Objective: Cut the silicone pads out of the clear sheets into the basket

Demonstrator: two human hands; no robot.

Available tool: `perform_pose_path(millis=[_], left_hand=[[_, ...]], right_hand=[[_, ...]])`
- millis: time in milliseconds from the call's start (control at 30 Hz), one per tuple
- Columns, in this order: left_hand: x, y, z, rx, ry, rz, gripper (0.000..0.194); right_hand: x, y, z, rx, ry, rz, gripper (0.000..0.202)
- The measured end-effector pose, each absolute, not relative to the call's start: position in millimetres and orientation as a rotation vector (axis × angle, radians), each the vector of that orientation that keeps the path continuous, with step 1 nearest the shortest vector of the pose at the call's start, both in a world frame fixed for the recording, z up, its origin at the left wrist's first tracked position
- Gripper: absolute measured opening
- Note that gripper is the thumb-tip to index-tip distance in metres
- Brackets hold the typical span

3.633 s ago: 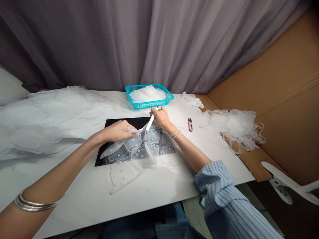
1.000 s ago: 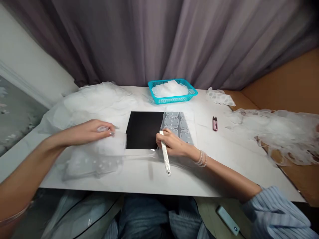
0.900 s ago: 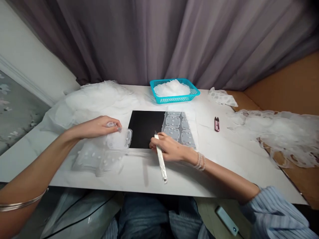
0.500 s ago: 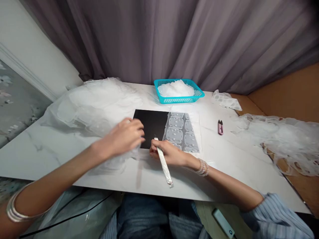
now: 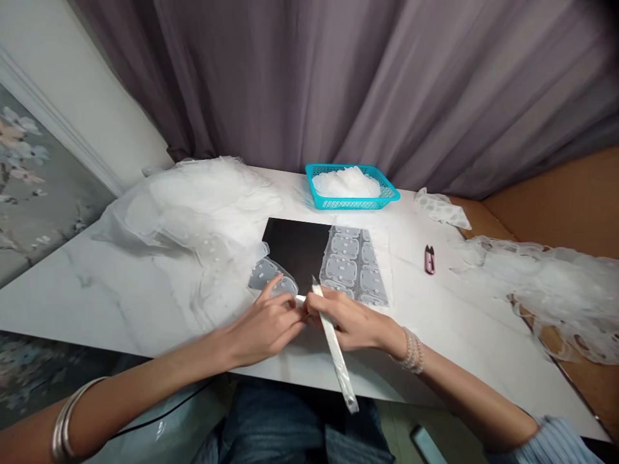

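Note:
A black mat (image 5: 297, 248) lies on the white marbled table. Sheer fabric with grey rounded patterns (image 5: 344, 267) covers its right part. My right hand (image 5: 345, 316) grips a long white-wrapped craft knife (image 5: 336, 357), its tip pointing up and away over the mat's front edge. Close beside it, my left hand (image 5: 271, 325) has its fingertips together at the edge of a sheer patterned piece (image 5: 271, 277), which lies over the mat's front left corner. The fingertips of both hands nearly meet.
Heaped white sheer fabric (image 5: 193, 200) spreads across the left. A turquoise basket (image 5: 355, 203) holding white pieces stands at the back. Pink thread snips (image 5: 429, 260) lie to the right. Cut-out mesh scraps (image 5: 556, 270) hang over the right edge, near a cardboard surface (image 5: 570, 187).
My left hand has moved right and down to meet the right hand, and a patterned piece now shows on the mat's left corner. The view has shifted slightly.

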State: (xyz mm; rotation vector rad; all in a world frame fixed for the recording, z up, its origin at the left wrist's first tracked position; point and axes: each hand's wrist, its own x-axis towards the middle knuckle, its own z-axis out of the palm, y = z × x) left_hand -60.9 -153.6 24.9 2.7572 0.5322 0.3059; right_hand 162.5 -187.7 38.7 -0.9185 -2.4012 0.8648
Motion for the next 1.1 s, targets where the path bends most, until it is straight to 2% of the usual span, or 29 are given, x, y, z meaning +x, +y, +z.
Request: perform_pose_path(millis=[133, 300, 433, 533, 633, 700, 800, 900, 1000, 1100], left_hand=[[-64.4, -150.6, 17.9, 2.782, 0.438, 0.409, 0.028], [-74.2, -164.1, 14.4, 2.841, 0.149, 0.455, 0.027], [-80.9, -186.8, 11.1, 2.805, -0.001, 0.423, 0.021], [-87.1, -195.4, 14.8, 2.676, 0.259, 0.476, 0.014], [-103.6, -191.0, 27.3, 2.456, 0.444, 0.514, 0.037], [-122.2, -178.4, 35.9, 2.282, 0.700, 0.571, 0.048], [-154.0, -146.0, 38.4, 2.015, 1.443, 0.871, 0.041], [-175.2, -112.7, 23.3, 1.774, 1.848, 1.090, 0.053], [-175.8, -95.6, -0.9, 1.531, 2.000, 1.125, 0.060], [-161.8, -91.0, -16.9, 1.382, 2.018, 1.110, 0.050]], right_hand=[[165.6, -194.9, 28.0, -0.920, -2.373, 0.853, 0.023], [177.7, -179.8, 5.2, -1.172, -1.939, 0.851, 0.023], [182.4, -167.6, 17.8, -1.276, -1.587, 0.828, 0.023], [166.7, -177.4, 42.1, -1.189, -1.663, 1.183, 0.025], [149.5, -190.6, 60.5, -1.209, -1.926, 1.400, 0.023], [145.4, -192.2, 63.5, -1.297, -1.984, 1.321, 0.024], [145.6, -181.2, 54.1, -1.392, -1.884, 1.157, 0.030], [140.7, -158.6, 36.2, -1.394, -1.718, 1.133, 0.031], [127.0, -127.7, 21.1, -1.348, -1.580, 1.175, 0.025], [109.2, -92.1, 13.8, -1.351, -1.461, 1.198, 0.020]])
